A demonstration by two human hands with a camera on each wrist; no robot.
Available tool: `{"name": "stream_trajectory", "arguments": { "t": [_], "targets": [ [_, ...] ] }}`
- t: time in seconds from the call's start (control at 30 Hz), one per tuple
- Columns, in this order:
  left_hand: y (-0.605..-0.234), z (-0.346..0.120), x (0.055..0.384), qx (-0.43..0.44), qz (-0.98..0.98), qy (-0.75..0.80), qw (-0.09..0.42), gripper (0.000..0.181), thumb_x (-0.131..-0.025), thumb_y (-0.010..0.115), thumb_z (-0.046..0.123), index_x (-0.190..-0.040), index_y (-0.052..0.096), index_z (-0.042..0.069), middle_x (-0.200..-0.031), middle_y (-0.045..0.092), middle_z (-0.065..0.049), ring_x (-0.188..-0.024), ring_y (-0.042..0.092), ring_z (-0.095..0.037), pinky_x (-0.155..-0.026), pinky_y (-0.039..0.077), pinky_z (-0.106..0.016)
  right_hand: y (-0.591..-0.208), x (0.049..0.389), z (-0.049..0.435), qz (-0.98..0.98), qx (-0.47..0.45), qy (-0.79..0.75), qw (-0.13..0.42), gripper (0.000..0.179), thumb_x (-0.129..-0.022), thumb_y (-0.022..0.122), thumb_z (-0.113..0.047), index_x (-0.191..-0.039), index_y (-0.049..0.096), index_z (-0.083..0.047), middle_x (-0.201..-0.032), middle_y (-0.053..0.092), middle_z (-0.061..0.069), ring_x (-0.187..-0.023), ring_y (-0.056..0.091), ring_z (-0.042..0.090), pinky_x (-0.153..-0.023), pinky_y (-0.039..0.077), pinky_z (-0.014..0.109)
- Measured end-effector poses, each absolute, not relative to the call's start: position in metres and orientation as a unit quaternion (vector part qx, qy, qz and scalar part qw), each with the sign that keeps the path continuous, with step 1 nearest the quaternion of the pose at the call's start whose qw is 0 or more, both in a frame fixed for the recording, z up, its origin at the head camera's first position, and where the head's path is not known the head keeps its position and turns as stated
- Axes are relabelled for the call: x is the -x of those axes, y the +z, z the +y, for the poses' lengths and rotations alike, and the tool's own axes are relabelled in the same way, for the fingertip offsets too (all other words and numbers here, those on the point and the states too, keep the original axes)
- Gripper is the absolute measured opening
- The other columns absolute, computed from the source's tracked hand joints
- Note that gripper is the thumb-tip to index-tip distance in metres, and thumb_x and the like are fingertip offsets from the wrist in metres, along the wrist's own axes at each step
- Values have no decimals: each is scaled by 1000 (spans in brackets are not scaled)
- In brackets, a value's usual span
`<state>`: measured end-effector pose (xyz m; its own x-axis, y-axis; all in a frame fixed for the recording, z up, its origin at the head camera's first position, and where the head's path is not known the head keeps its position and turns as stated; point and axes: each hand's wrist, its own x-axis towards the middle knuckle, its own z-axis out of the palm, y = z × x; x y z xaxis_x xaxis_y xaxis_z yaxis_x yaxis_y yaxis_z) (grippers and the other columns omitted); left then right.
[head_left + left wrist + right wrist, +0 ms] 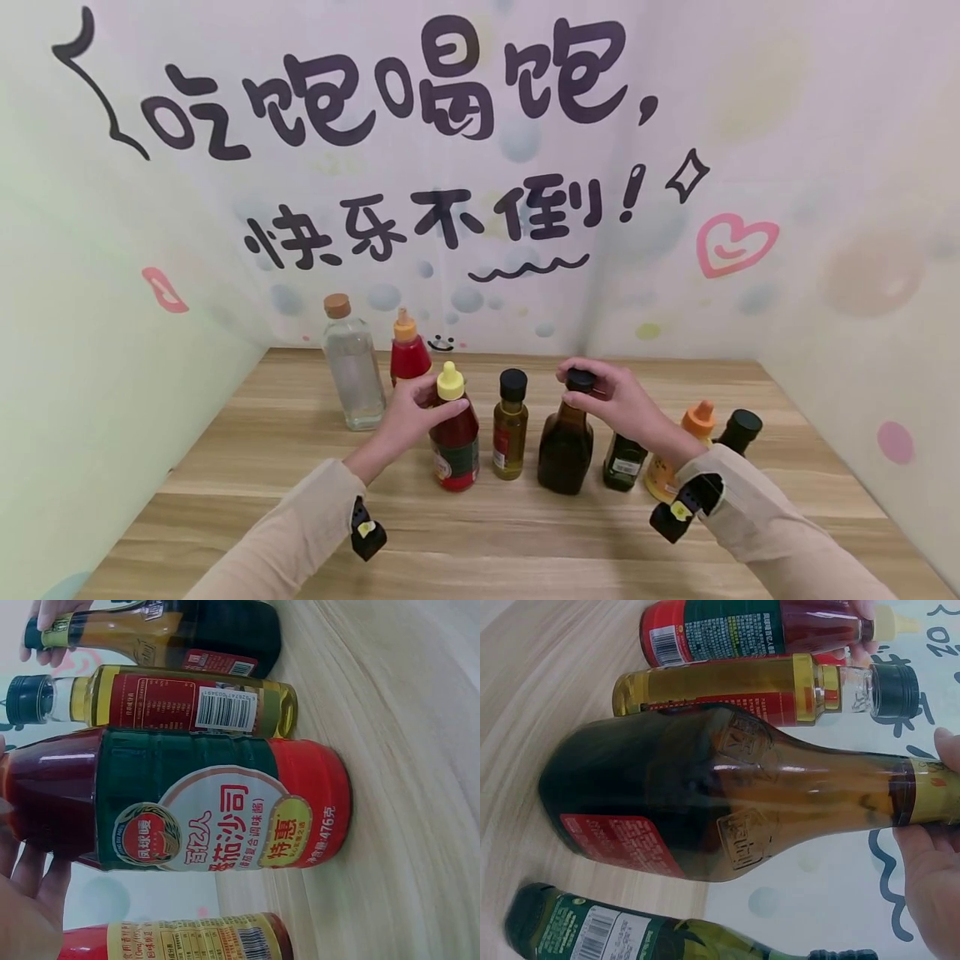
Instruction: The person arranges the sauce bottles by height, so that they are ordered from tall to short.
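Note:
My left hand (pixel 410 414) grips the neck of a ketchup bottle (pixel 455 454) with a yellow nozzle cap; its red and green label fills the left wrist view. The fingers of my right hand (pixel 618 402) pinch the neck of a dark brown sauce bottle (pixel 566 450) just below its black cap. Both bottles stand upright on the wooden table. Between them is a small oil bottle (pixel 510 437) with a black cap, touched by neither hand. In the right wrist view the brown bottle (pixel 667 787) shows a red label near its base.
Behind my left hand stand a tall clear bottle (pixel 352 367) and a red squeeze bottle (pixel 408 354). To the right are a dark green bottle (pixel 624 462), an orange-capped squeeze bottle (pixel 699 421) and a black-capped bottle (pixel 741 429), partly behind my right arm. A printed cloth backs the table.

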<state>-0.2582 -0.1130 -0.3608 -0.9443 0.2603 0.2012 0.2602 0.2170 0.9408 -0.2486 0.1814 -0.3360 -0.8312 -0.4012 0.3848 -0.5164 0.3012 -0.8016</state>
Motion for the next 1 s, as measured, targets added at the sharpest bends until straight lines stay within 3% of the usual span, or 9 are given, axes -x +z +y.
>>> {"name": "stream_trajectory", "arguments": {
  "t": [0.33,0.73,1.0],
  "targets": [
    [-357,-113,257,-170,782,599,-5,37,-77,69,22,-109,60,4,-103,63,-10,-92,60,-23,-80,48,-39,-336,250,183,-802,-278,528,40,32,-82,62,-10,-113,55,-5,-108,56,18,-96,58,19,-73,51,27],
    [-348,-110,255,-164,769,615,-58,36,-76,70,19,-106,62,1,-100,64,-12,-87,60,-22,-77,50,-36,-334,247,181,-797,-273,537,35,33,-81,63,-8,-113,54,-4,-107,56,18,-95,58,19,-72,51,28],
    [-329,-107,264,-168,786,590,-75,40,-76,70,25,-110,62,8,-102,64,-8,-87,61,-20,-74,51,-34,-335,248,182,-798,-274,535,39,33,-82,62,-8,-113,54,-3,-107,56,20,-95,58,16,-72,51,27]
  ]
}}
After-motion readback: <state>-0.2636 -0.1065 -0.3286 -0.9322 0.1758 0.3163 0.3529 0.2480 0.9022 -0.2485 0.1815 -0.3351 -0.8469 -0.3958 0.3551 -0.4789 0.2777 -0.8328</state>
